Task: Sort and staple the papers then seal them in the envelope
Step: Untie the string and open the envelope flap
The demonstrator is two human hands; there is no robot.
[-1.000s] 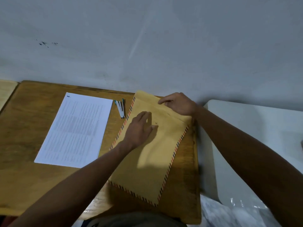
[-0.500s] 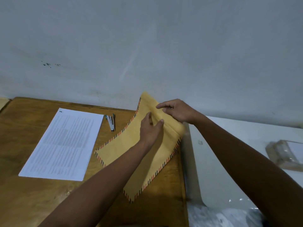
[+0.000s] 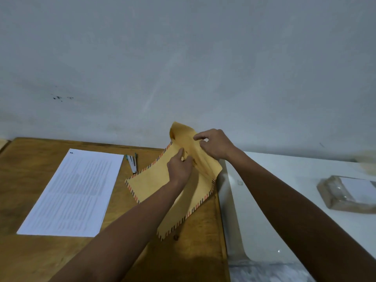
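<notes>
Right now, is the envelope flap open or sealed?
Open. The envelope's top flap is lifted off the table, with the left hand and right hand pinching its mouth. The papers lie outside, beside the stapler.

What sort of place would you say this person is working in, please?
Probably a plain home or small-office desk against a bare wall: a wooden table holding a printed paper stack, a stapler and a striped-edge brown envelope.

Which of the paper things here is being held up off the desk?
The yellow envelope with the striped border: both hands, left hand and right hand, grip its far end, lifting it. The white printed sheets lie flat, untouched, and the wrapped pack sits apart.
</notes>
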